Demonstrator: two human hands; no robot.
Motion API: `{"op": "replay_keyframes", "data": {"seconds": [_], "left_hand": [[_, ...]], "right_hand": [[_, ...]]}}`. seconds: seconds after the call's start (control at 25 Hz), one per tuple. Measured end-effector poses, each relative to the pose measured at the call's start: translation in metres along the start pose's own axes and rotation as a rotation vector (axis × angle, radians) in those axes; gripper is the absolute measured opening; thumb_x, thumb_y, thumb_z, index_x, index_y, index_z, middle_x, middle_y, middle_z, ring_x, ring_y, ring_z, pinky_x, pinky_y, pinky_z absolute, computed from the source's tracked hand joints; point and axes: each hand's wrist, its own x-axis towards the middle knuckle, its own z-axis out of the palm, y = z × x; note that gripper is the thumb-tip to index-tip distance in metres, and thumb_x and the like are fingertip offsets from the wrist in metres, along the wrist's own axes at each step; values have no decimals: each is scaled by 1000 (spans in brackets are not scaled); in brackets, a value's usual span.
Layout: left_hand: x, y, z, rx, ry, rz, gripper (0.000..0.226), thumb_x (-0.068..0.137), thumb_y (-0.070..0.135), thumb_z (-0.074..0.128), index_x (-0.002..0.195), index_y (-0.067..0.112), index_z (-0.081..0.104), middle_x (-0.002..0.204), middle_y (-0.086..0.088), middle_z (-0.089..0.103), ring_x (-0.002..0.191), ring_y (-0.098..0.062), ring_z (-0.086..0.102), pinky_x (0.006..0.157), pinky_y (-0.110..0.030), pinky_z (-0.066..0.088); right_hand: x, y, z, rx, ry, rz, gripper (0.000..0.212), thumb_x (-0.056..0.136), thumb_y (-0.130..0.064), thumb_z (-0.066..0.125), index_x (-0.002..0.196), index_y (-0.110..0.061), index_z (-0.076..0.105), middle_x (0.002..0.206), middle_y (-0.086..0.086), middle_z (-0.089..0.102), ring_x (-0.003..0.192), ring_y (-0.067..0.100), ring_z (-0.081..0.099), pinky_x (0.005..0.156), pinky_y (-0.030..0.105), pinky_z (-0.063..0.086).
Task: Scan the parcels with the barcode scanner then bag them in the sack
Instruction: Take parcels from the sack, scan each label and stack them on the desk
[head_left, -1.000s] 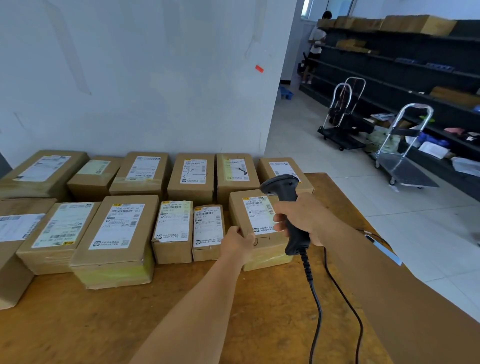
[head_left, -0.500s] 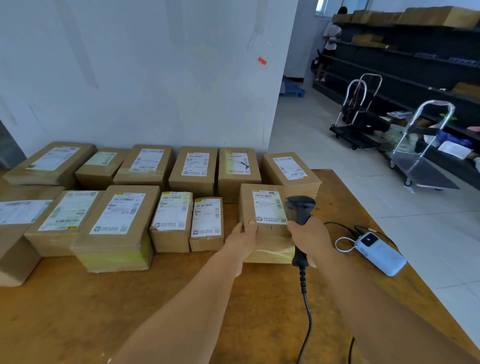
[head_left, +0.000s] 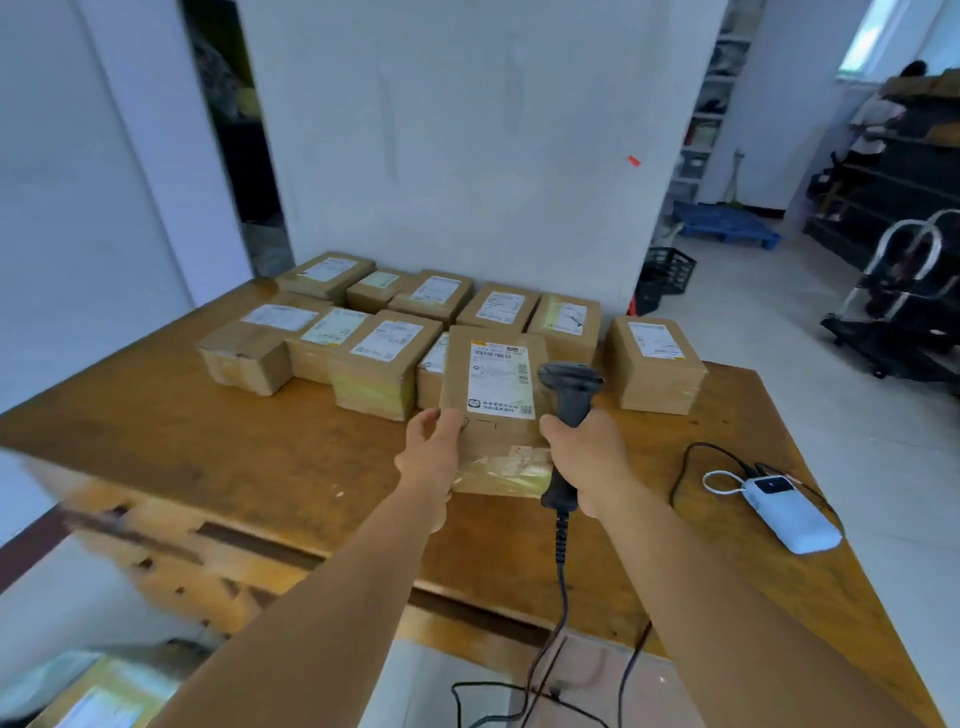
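Head view: parcel (head_left: 493, 410) gripped between hands, scanner (head_left: 569, 415) in right.

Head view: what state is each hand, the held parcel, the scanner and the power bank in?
Left hand: grips the held parcel's near left corner.
Held parcel: tilted up, label facing the camera.
Right hand: wrapped round the scanner's handle.
Scanner: upright beside the label, cable hanging.
Power bank: flat on the table, cable plugged in.

Brown parcel (head_left: 493, 410), white label up, tilted in my left hand (head_left: 434, 457); black corded scanner (head_left: 569, 410) beside it in my right hand (head_left: 587, 457).
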Motion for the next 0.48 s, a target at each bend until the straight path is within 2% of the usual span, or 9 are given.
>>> {"op": "replay_keyframes", "data": {"seconds": [0.12,0.24,0.36,0.48], "left_hand": [[-21,-1,-66,-47,127,10,56,63,59,56,117,47,46,126,-3,48,102,-27,56,88,-45,51],[-39,-10,-141,-101,232,7,75,54,64,58,124,41,49,127,-3,51,105,-27,58,88,-42,50],[-56,-27,-224,-159,342,14,72,55,67,59,120,37,57,124,-5,56,103,-25,60,72,-32,47],[-81,-42,-305,-249,409,44,62,66,61,61,117,28,56,118,-8,60,93,-22,61,68,-29,48]], "right_hand": [[-30,-10,47,21,-142,-42,17,92,-14,54,79,-12,43,65,5,39,59,22,38,57,30,31],[-60,-16,107,-42,-272,-89,27,89,-16,55,69,-16,37,60,4,39,55,23,39,57,31,32],[-102,-21,176,-86,-387,-144,16,89,-15,56,82,-12,42,66,4,42,56,20,41,54,29,33],[-154,-25,245,-151,-493,-205,16,90,-15,55,83,-11,41,65,4,39,54,19,38,52,29,29]]}}
